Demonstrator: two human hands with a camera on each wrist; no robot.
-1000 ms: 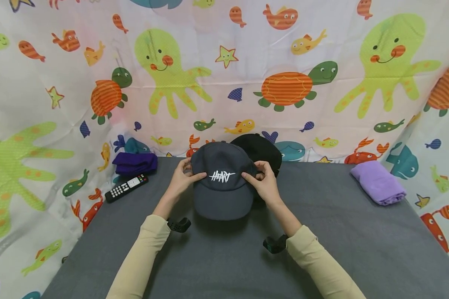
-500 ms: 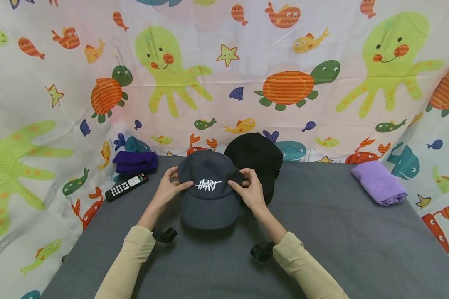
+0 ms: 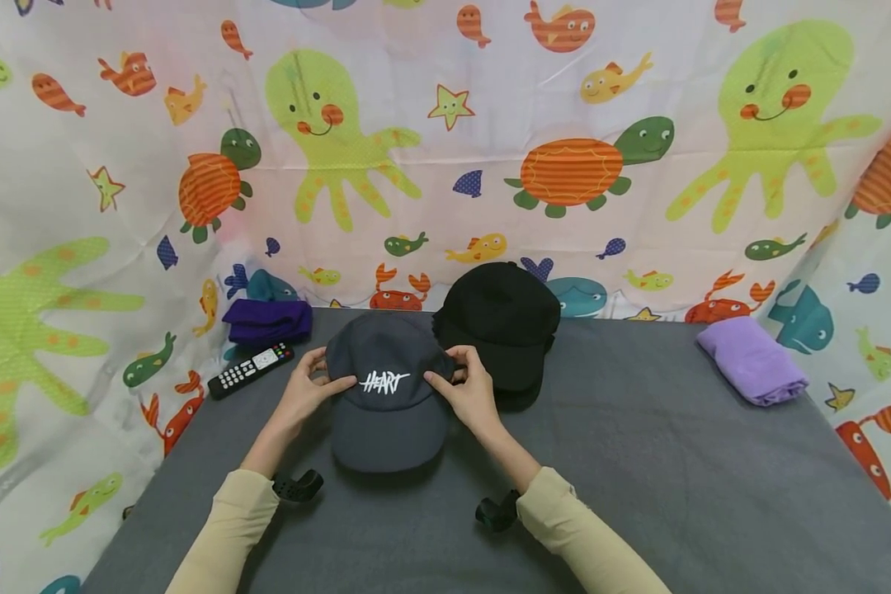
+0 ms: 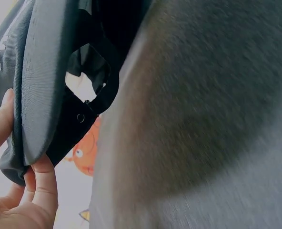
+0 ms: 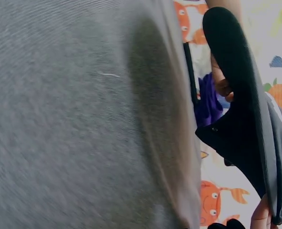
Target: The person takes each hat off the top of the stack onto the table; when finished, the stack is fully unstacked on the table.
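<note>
A grey cloth [image 3: 638, 462] covers the table, backed by a curtain [image 3: 564, 124] printed with sea animals. The left hand [image 3: 304, 394] and right hand [image 3: 469, 394] each pinch a side of the grey cap [image 3: 386, 392], lettered "HEART", held just beside a black cap [image 3: 499, 322]. The wrist views are blurred.

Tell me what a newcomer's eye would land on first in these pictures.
First, the dark grey baseball cap with white lettering, held at the middle of the grey cloth-covered table, the left hand and right hand pinching its sides. Right behind it sits a plain black cap. All around hangs the bright sea-creature printed curtain, with green octopuses and orange turtles.
</note>
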